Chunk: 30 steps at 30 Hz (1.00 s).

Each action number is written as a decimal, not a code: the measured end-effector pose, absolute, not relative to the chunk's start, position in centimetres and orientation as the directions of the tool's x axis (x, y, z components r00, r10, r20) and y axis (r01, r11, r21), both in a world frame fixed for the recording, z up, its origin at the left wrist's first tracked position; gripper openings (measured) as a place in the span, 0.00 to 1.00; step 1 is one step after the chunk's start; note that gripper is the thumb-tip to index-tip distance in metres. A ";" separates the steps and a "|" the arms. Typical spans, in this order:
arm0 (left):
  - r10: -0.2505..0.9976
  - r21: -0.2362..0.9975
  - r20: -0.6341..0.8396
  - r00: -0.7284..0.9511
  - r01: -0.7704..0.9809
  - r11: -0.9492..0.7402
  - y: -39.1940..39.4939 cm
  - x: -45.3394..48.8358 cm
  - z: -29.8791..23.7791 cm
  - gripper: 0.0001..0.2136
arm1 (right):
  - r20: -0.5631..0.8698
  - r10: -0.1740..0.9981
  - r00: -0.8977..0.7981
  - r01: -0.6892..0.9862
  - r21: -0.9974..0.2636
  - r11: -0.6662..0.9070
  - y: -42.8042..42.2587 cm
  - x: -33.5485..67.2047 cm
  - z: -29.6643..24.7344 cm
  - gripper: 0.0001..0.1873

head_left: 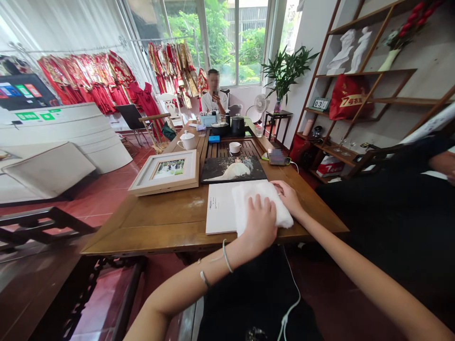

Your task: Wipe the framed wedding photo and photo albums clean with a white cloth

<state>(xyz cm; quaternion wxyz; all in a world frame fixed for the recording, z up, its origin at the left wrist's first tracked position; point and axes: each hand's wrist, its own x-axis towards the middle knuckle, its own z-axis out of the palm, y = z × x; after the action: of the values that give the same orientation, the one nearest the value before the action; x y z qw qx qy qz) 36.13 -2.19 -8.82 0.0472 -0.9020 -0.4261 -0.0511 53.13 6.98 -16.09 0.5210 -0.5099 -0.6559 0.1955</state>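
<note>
A white board (pixel 221 213) with small dark print lies flat near the front edge of the wooden table. A fluffy white cloth (pixel 284 218) covers its right part. My left hand (pixel 262 219) rests on the cloth, palm down and fingers spread. At the board's far right corner, my right hand (pixel 287 196) has its fingers curled round the edge, partly hidden by the cloth. Just beyond lies a dark photo panel (pixel 234 169) showing a white gown. To the left, a framed photo (pixel 167 170) rests on another frame.
On the wooden table (pixel 170 222) stand a lidded white cup (pixel 187 140), a small white bowl (pixel 234 147), a blue box (pixel 213 139) and a black kettle (pixel 237 126). A phone (pixel 279 157) with a cable lies right. A person (pixel 214 97) sits at the far end; another person's dark-clothed body (pixel 387 199) is close right.
</note>
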 end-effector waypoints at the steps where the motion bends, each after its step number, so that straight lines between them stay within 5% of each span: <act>1: 0.752 -0.040 0.129 0.647 0.761 -0.648 -3.2 36.0 -8.8 0.30 | 0.472 0.880 0.059 0.445 -0.801 0.400 6.9 53.1 -16.0 0.11; 7: 0.653 0.089 0.085 0.752 0.647 -0.757 -7.9 33.0 -8.3 0.28 | 0.444 0.896 0.003 0.464 -0.794 0.392 6.8 52.6 -15.9 0.16; 15: 0.874 0.103 0.078 0.480 0.868 -0.486 -7.1 29.2 -7.3 0.29 | 0.436 0.884 -0.166 0.647 -0.629 0.432 6.7 52.1 -15.8 0.16; 21: 0.922 0.047 0.124 0.366 0.926 -0.374 -2.1 29.0 -7.4 0.27 | 0.425 0.892 -0.157 0.683 -0.605 0.409 6.4 51.9 -15.5 0.17; 30: 0.849 0.203 0.152 0.507 0.824 -0.528 1.3 27.9 -9.1 0.33 | 0.426 0.890 -0.163 0.692 -0.594 0.411 6.5 51.9 -15.6 0.17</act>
<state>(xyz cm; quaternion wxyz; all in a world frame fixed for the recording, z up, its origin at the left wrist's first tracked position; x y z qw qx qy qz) 27.87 1.28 -9.05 -0.0522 -0.8663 -0.4828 -0.1168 51.88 6.47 -15.58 0.3759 -0.5264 -0.7511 0.1318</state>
